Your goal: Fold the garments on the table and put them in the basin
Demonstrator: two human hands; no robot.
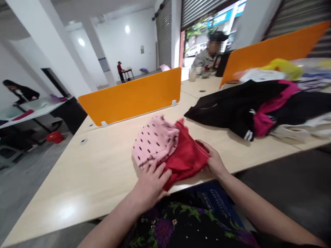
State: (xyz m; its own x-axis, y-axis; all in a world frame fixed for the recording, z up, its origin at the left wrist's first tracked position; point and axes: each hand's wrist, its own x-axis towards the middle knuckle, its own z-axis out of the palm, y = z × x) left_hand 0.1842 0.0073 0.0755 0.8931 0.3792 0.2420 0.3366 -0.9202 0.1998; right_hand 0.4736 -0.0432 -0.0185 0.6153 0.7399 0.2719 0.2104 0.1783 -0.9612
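Observation:
On the table before me lies a soft bundle of a pink garment with black spots (pixel 155 139) and a red garment (pixel 184 156). Whether the two are joined, I cannot tell. My left hand (pixel 152 181) is at the near edge of the bundle, its fingers over the pink and red cloth and its thumb below, with a red corner between. At the right side my right hand (pixel 213 158) grips the red garment's edge, some of its fingers hidden by the cloth. The red garment looks slightly lifted at that edge.
An orange divider (pixel 134 98) stands along the table's far edge. Black clothes (pixel 227 106) with magenta cloth (pixel 267 113) lie to the right, beside cream cloth (pixel 292 132). Beyond them is a yellow bag (pixel 287 69). A person in a cap (pixel 207 57) sits across; others work farther off.

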